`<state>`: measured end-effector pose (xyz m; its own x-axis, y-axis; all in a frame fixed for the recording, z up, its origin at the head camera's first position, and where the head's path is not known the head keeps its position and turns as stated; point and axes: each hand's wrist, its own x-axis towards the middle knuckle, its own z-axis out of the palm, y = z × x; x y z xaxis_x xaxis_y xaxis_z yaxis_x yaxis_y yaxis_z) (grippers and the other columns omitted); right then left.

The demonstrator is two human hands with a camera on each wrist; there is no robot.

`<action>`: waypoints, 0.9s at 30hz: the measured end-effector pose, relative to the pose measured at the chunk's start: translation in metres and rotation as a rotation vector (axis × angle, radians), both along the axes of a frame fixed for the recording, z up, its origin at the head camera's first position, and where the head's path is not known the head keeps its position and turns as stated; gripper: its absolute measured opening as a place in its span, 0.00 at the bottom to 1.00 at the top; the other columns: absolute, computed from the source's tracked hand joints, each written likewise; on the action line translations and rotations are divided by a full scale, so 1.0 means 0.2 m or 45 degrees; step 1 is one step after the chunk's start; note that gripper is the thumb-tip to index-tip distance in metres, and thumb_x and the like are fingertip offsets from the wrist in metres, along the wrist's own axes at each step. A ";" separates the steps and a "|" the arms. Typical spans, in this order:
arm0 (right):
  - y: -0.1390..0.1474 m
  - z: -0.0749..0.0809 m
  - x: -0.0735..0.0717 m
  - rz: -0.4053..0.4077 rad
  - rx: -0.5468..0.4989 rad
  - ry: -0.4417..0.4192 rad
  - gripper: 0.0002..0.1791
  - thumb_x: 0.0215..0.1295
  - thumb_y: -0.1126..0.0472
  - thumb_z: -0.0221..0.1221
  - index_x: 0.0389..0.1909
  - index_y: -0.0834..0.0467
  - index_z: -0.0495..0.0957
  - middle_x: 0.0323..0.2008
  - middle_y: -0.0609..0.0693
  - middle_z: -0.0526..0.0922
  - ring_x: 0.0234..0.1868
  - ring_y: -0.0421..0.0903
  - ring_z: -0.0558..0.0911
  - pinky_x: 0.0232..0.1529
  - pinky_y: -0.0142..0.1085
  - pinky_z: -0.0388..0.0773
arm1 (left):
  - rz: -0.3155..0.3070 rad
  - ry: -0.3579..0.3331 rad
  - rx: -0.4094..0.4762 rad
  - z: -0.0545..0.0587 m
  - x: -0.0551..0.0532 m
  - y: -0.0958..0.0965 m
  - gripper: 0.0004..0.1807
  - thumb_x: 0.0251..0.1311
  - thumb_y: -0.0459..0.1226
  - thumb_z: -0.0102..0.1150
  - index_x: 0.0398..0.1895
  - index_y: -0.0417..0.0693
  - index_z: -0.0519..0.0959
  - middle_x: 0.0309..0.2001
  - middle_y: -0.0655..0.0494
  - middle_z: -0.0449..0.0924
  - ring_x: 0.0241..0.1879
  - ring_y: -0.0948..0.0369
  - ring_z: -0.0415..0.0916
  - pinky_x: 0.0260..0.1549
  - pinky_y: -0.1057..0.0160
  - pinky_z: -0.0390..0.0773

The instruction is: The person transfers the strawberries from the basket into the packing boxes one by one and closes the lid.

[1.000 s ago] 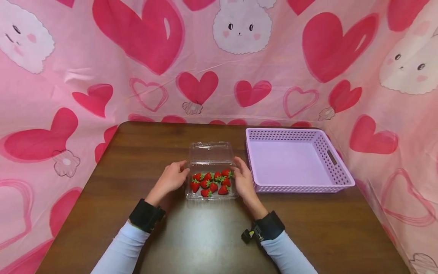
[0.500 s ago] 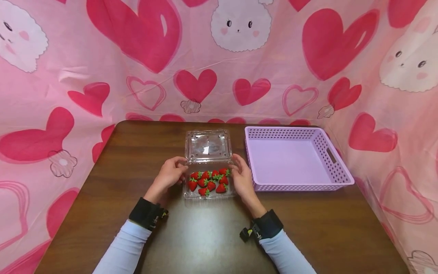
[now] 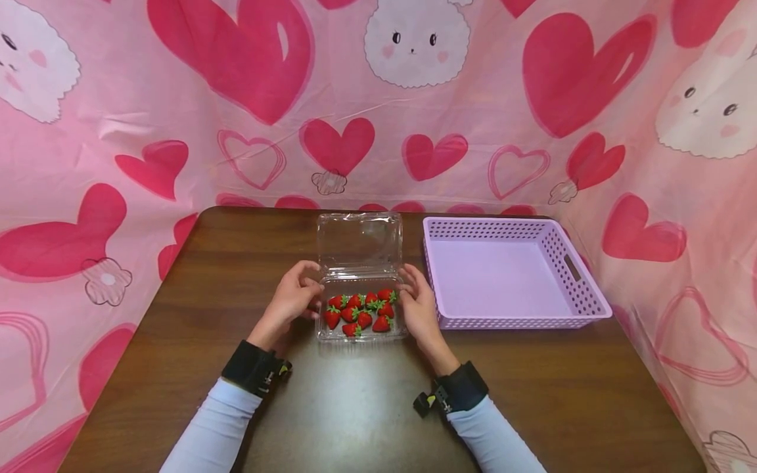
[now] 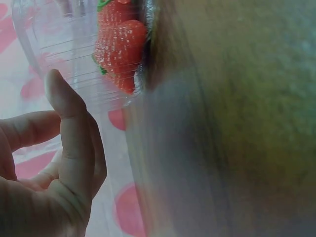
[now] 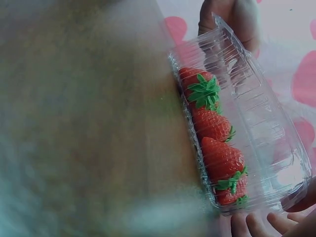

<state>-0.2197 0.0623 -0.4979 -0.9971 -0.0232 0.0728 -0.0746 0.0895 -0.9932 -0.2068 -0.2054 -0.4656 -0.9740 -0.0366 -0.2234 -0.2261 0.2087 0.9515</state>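
A clear plastic clamshell box [image 3: 362, 340] rests on the table in the head view, holding several red strawberries [image 3: 350, 314] with green leaves. Its lid [image 3: 359, 243] stands raised behind the hinge, leaning away from me. My left hand [image 3: 291, 295] is at the box's left side, fingers loosely bent. In the left wrist view, a fingertip [image 4: 54, 79] overlaps the ribbed clear wall. On the opposite side, my right hand [image 3: 421, 307] has its fingertips right at the rim. Fingers [image 5: 254, 224] of that hand show beside the box's end in the right wrist view.
A lilac perforated basket [image 3: 503, 323] stands to the right of the box, close to my right hand. Under everything is a brown wooden table [image 3: 260, 253]. A pink cloth with hearts [image 3: 266, 177] hangs along its back and sides.
The clamshell's lid has swung up and back from the hinge and now rises taller behind the strawberries. My left fingers have spread a little at the rim; the right hand has hardly moved.
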 end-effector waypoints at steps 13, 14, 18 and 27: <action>0.03 0.02 0.07 0.026 0.023 -0.080 0.26 0.85 0.58 0.44 0.79 0.57 0.65 0.74 0.61 0.68 0.67 0.63 0.73 0.56 0.60 0.79 | 0.001 0.081 -0.003 0.02 0.00 0.00 0.22 0.70 0.24 0.59 0.63 0.45 0.69 0.59 0.37 0.71 0.33 0.47 0.79 0.23 0.55 0.85; 0.04 0.03 0.07 0.036 0.025 -0.081 0.26 0.86 0.56 0.44 0.80 0.57 0.64 0.75 0.61 0.68 0.67 0.63 0.73 0.56 0.60 0.80 | 0.003 0.091 0.000 0.02 0.00 0.01 0.21 0.69 0.23 0.59 0.62 0.44 0.70 0.60 0.37 0.71 0.33 0.47 0.79 0.23 0.55 0.85; 0.05 0.03 0.08 0.068 0.001 -0.080 0.28 0.86 0.53 0.43 0.82 0.53 0.60 0.75 0.62 0.65 0.65 0.63 0.74 0.52 0.59 0.81 | 0.015 0.100 0.004 0.01 0.01 0.00 0.17 0.69 0.23 0.60 0.57 0.43 0.72 0.58 0.38 0.73 0.30 0.51 0.78 0.24 0.56 0.85; 0.06 0.03 0.10 0.085 -0.093 -0.064 0.31 0.87 0.45 0.37 0.75 0.59 0.70 0.72 0.59 0.70 0.68 0.60 0.71 0.54 0.61 0.81 | 0.027 0.070 0.105 0.00 0.04 -0.01 0.16 0.78 0.26 0.41 0.61 0.38 0.74 0.60 0.37 0.71 0.38 0.52 0.78 0.33 0.56 0.87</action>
